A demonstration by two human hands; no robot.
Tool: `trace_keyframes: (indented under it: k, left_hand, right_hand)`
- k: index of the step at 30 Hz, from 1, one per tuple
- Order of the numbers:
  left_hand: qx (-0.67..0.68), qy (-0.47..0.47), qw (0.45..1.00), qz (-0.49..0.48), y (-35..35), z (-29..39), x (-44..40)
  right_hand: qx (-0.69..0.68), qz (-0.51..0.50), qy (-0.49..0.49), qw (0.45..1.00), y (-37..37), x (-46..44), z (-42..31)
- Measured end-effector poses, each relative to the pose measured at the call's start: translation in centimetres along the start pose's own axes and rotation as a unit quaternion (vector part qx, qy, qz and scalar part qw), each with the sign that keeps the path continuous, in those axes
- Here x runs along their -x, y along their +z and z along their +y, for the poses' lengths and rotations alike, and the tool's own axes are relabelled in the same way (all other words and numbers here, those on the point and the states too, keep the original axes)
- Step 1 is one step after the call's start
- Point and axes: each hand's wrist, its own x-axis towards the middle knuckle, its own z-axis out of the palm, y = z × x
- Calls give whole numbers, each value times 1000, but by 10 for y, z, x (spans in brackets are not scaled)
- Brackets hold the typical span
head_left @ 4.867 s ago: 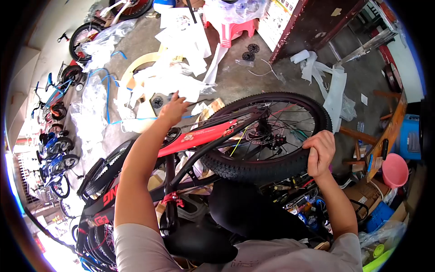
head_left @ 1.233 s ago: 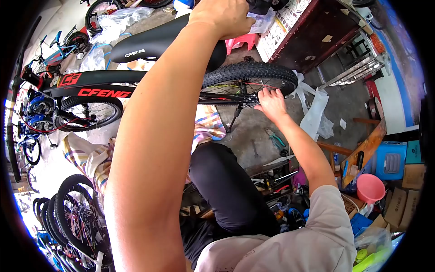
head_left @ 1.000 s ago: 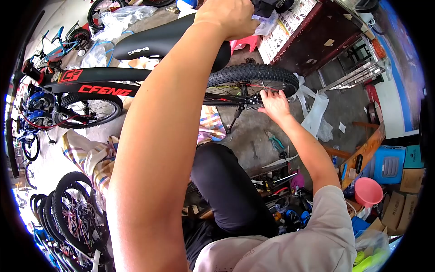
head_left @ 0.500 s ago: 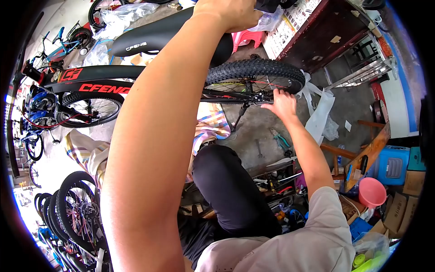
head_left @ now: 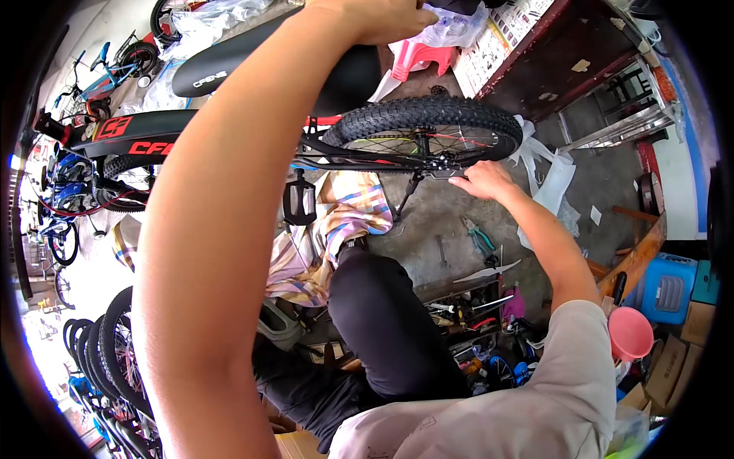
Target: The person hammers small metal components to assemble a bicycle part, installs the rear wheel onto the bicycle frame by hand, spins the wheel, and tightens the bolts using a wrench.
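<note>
A black bicycle (head_left: 157,128) with red lettering stands across the view, and its long black seat (head_left: 218,71) shows behind my left forearm. At the rear wheel (head_left: 432,115), my right hand (head_left: 488,181) is closed at a short silver metal piece (head_left: 446,174) below the hub. Whether that piece is a tool or a bike part I cannot tell. My left hand (head_left: 375,19) is above the seat at the top edge, fingers curled; what they hold, if anything, is hidden. Below the frame are a pedal (head_left: 299,200) and the kickstand (head_left: 406,195).
Pliers (head_left: 479,236) and a wrench (head_left: 441,251) lie on the floor. A plaid cloth (head_left: 355,205) is beside my knee. Tools fill a tray (head_left: 466,321). A pink basin (head_left: 630,334), a dark red cabinet (head_left: 558,65) and a pink stool (head_left: 422,60) stand around. More bikes (head_left: 115,359) are at left.
My left arm has moved to the left, uncovering the pedal and more cloth. My right hand has shifted slightly right and down, still beside the rear hub. The view has shifted a little.
</note>
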Motion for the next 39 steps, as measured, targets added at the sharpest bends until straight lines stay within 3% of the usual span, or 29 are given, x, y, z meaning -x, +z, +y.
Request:
trace_keyframes:
  k: [4,12,19,20,23,26,29,31,39]
  left_hand:
    - [-23,7,999,-46,-2,-6,-7]
    - [13,-2,1000,-13,4,-11,-7]
    - [88,25,995,-41,-15,-12,-1]
    - [174,27,983,-44,-28,-10,4]
    - [168,-81,981,-60,-25,16,3]
    - [150,-66,985,-51,-11,-6,-1]
    - [116,-7,993,-7,6,-18,4]
    - [85,25,995,37,20,-23,4]
    - [42,-6,999,24,8,-14,-3]
  right_hand:
    - [-28,-52,15,998,-10,-3,-6]
    - [-53,-88,29,994,-12,-12,-5]
    - [-68,-70,7,995,-4,-14,-4]
    - [-71,-74,6,995,-2,-15,-3]
    - [-99,-75,4,992,19,-16,-1]
    - [-98,41,-4,994,45,-23,3]
    - [-86,26,-23,996,46,-23,5]
    - [-76,92,-30,992,56,-22,5]
    - [13,223,-79,972,56,17,-5]
